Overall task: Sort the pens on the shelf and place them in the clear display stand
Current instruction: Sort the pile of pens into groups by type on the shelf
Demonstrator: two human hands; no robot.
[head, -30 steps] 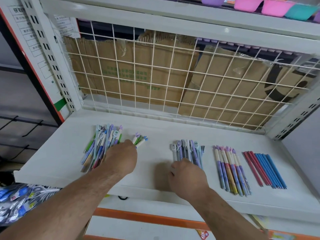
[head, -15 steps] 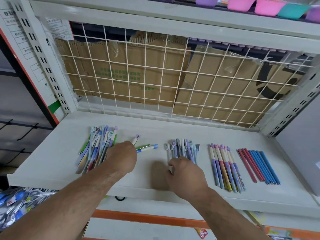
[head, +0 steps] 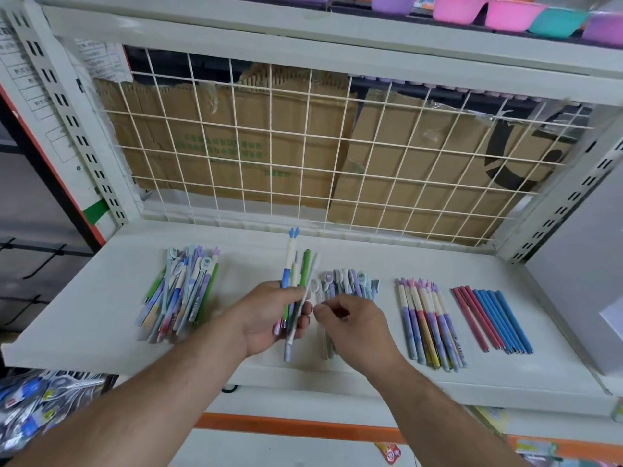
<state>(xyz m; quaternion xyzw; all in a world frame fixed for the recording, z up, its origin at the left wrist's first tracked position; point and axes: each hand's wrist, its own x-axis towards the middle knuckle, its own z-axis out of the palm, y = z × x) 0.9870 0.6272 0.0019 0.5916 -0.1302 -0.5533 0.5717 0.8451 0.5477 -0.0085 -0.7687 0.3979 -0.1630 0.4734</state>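
The small bunch of pens [head: 305,269] stands fanned above the near middle of the shelf [head: 84,298], gripped low on the barrels by the left hand [head: 266,315], fingers curled round it; a white pen with a blue crown top [head: 290,254] rides higher than the green and pale ones beside it. The right hand [head: 357,328] sits just right of the bunch, thumb and forefinger drawn close near a pale barrel; whether it pinches a pen or only reaches, I cannot tell. Beyond it lies the clip-cap group [head: 352,281]; farther right the crown-top row [head: 428,325], then the red and blue slim pens [head: 492,320]; at the left the mixed heap [head: 182,291] looks not yet sorted. No clear display stand shows.

The step in hand seems to be drawing one pen at a time from the bunch to its matching group. To do it well, keep the left grip loose enough that one barrel slides free, firm enough that the rest do not drop; pull along the pen's length, not sideways, so the fan does not scatter; match by cap shape first, colour second; lay the pen parallel to its group, tops pointing far, ends level, touching its neighbours but not crossing into the next row. The blue-crowned pen likely belongs with the crown-top row; carry it over the clip-cap group without brushing it.
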